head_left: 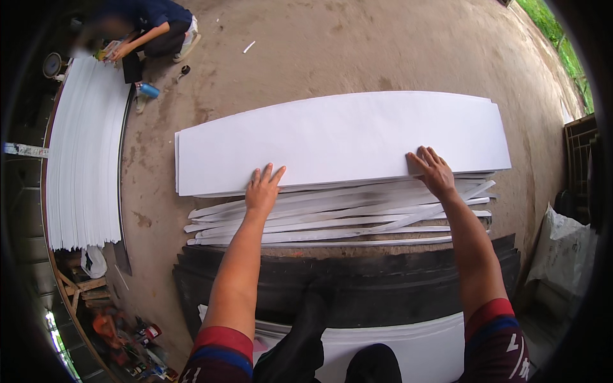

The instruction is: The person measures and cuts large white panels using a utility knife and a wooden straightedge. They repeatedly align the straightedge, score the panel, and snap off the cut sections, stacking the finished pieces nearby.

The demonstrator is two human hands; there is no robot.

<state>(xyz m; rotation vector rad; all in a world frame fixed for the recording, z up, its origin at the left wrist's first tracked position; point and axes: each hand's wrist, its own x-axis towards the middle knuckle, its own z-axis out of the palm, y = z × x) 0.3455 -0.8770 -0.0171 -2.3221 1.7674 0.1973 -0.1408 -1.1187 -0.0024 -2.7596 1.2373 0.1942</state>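
A long stack of white sheets lies crosswise before me on the ground. My left hand rests on its near edge, left of the middle, with the fingers spread over the top sheet. Farther right, my right hand lies on the same edge, fingers apart and thumb outstretched. Neither hand holds anything. Below the stack and partly under it are several loose white strips, some crossing each other. Nearer to me are dark, flat sheets, and more white sheets lie by my legs.
At the left is a long pile of white strips. Another person crouches at its far end, near a blue bottle. Tools and odds and ends crowd the lower left. A white sack stands at the right.
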